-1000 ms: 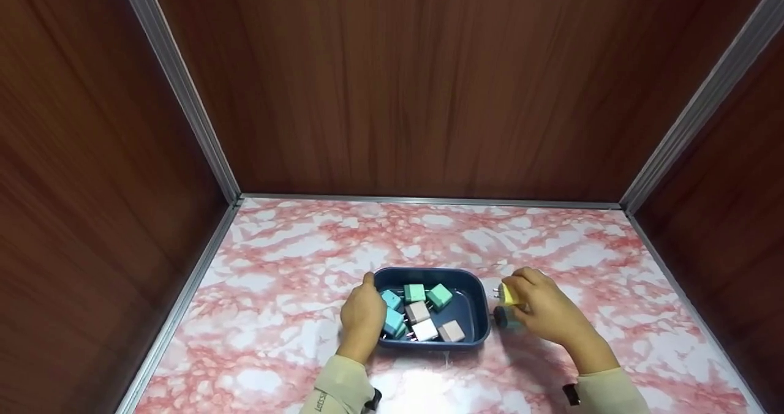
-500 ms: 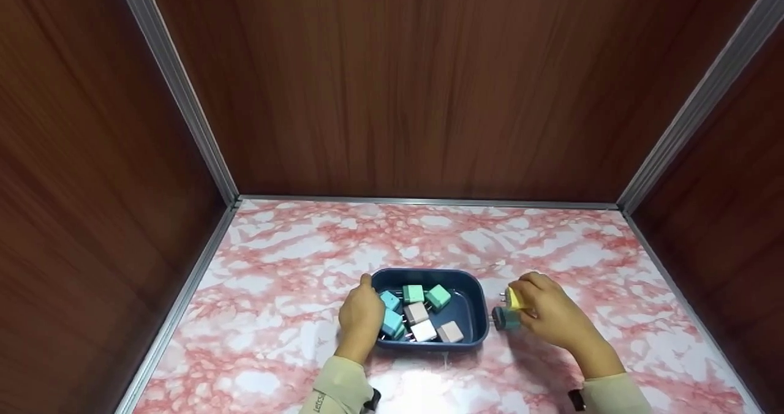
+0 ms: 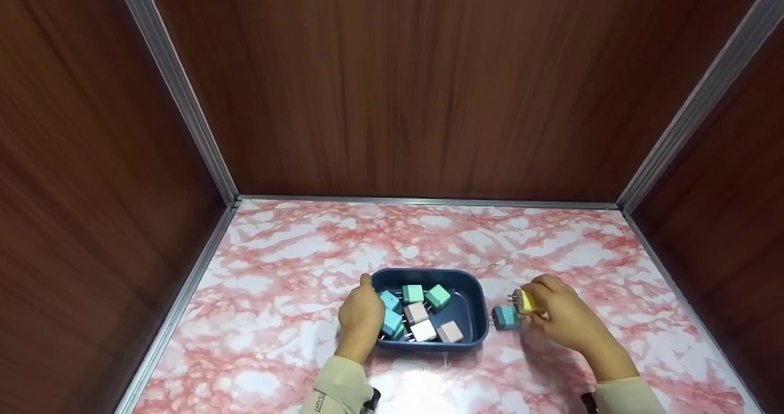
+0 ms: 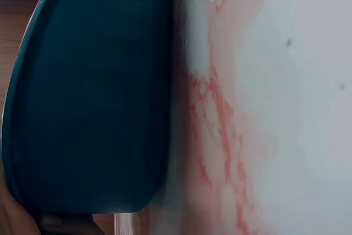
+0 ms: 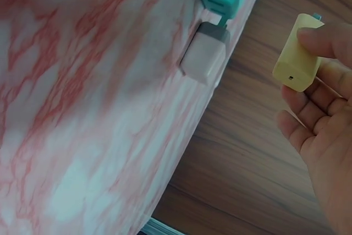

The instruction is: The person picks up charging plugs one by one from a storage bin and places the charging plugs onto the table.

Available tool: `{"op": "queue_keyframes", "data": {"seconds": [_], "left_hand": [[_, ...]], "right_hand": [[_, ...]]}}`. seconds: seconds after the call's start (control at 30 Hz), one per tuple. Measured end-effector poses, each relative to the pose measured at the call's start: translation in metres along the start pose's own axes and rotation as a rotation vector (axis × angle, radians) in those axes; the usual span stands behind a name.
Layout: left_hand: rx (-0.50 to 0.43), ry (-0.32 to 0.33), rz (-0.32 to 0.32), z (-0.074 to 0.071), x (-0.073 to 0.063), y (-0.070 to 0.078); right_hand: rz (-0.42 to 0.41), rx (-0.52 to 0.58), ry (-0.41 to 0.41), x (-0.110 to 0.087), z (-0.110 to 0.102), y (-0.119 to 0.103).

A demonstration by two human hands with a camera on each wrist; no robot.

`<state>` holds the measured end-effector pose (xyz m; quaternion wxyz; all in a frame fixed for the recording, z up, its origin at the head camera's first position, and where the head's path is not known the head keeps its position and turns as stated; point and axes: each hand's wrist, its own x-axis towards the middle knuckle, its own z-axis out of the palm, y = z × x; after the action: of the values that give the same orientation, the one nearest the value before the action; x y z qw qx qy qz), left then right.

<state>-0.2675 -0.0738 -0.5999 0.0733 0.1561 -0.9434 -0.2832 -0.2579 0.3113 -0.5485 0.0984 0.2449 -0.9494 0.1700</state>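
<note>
A dark blue rectangular box (image 3: 471,304) lies on the table with several charger plugs inside, coloured teal, mint, pale pink and white. My left hand (image 3: 361,313) grips its left end, thumb along the rim; the left wrist view has the box's long outer wall (image 4: 93,92). To the right of the box, my right hand (image 3: 566,316) pinches a yellow charger plug (image 5: 297,56) between thumb and fingers, prongs pointing left. Below that plug a teal charger plug (image 3: 506,318) lies by the box's right end. Beside it, a whitish charger plug (image 5: 204,56) shows only in the right wrist view.
The table (image 3: 294,248) has a red and white marbled top. Brown wood-look panels (image 3: 392,95) enclose it at the back and both sides. Grey metal strips (image 3: 429,202) run along the joins.
My right hand has drawn rightward and slightly toward me with the yellow charger plug, uncovering more of the teal one. My left hand and the box stay nearly still.
</note>
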Motion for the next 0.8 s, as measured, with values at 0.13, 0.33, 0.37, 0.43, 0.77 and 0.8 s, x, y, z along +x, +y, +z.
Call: {"op": "queue_keyframes", "data": {"seconds": [0.13,0.33,0.37,0.43,0.77,0.8], "left_hand": [[0.032,0.007,0.004,0.001,-0.001,0.001],[0.038,0.027,-0.021,0.002,-0.002,0.003],[0.036,0.029,-0.024,0.002,-0.002,0.003],[0.031,0.033,-0.027,0.002,-0.002,0.003],[-0.003,0.013,-0.05,0.002,-0.001,0.001],[-0.01,0.008,-0.052,0.002,-0.001,0.001]], "right_hand": [[0.005,-0.018,0.001,-0.004,0.0,0.004],[0.018,-0.047,-0.007,-0.01,0.004,0.01],[0.02,-0.049,-0.012,-0.01,0.004,0.011],[0.026,-0.047,-0.023,-0.012,0.005,0.012],[0.034,-0.048,-0.054,-0.017,0.006,0.016],[0.034,-0.047,-0.054,-0.017,0.006,0.017]]}}
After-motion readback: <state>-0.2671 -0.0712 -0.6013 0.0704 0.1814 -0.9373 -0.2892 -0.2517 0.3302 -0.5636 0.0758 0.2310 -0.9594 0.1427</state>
